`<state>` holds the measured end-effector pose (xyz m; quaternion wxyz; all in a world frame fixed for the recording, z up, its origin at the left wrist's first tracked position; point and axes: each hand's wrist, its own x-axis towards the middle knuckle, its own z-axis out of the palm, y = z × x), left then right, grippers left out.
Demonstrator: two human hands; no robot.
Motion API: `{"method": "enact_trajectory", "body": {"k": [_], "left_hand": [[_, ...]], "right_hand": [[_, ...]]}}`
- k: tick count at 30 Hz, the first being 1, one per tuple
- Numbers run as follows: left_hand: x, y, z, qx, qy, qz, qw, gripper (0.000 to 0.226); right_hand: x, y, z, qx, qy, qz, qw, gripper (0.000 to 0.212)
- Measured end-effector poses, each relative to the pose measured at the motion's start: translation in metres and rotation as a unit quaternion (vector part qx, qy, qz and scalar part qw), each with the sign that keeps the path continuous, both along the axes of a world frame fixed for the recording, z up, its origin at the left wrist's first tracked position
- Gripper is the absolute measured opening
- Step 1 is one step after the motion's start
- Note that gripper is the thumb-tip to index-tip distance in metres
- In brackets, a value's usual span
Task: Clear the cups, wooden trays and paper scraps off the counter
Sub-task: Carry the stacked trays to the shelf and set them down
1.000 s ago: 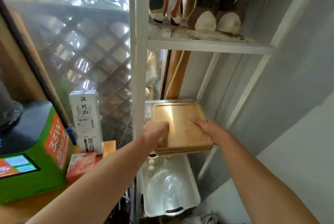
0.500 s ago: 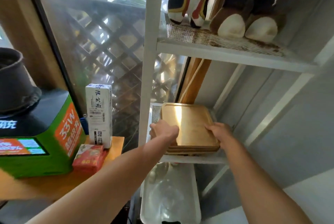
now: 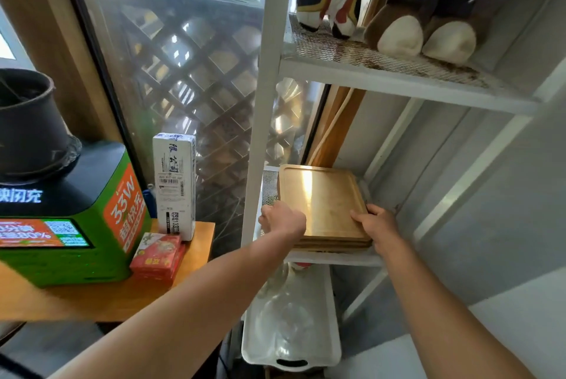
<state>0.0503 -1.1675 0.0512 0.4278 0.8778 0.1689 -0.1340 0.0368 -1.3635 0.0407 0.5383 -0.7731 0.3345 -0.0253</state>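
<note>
On shelf (image 3: 333, 257) — hands (image 3: 283, 221) gripping wooden trays (image 3: 321, 204)

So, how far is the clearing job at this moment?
The wooden trays lie stacked on the white shelf. The left hand and right hand hold the stack's near corners, not yet released. The counter, cups and paper scraps are out of view, so the rest cannot be judged.

White metal shelving (image 3: 398, 84), grey wall (image 3: 505, 195), daylit window (image 3: 183, 41) with wooden lattice, wooden side table (image 3: 92, 302).

Both forearms are bare, no sleeves, watch or rings showing.
</note>
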Motion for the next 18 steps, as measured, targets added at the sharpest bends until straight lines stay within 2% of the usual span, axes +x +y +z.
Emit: {"method": "enact_trajectory", "body": {"k": [6,10,13,18], "left_hand": [[-0.034,0.012,-0.001,-0.042,0.002,-0.029,0.999,0.029],[-0.064,0.039,0.002,-0.125,-0.004,-0.08,0.989,0.026],[-0.092,0.068,0.009,-0.162,0.003,-0.139,0.977,0.014],[-0.128,0.149,0.006,-0.139,0.014,-0.2,0.97,0.019]], "right_hand": [[-0.034,0.02,0.007,-0.086,0.038,-0.016,0.995,0.05],[-0.059,0.047,0.011,-0.06,0.045,-0.068,0.995,0.051],[-0.078,0.085,0.017,-0.019,0.033,-0.11,0.993,0.04],[-0.111,0.193,0.013,0.037,0.101,0.005,0.994,0.006]]}}
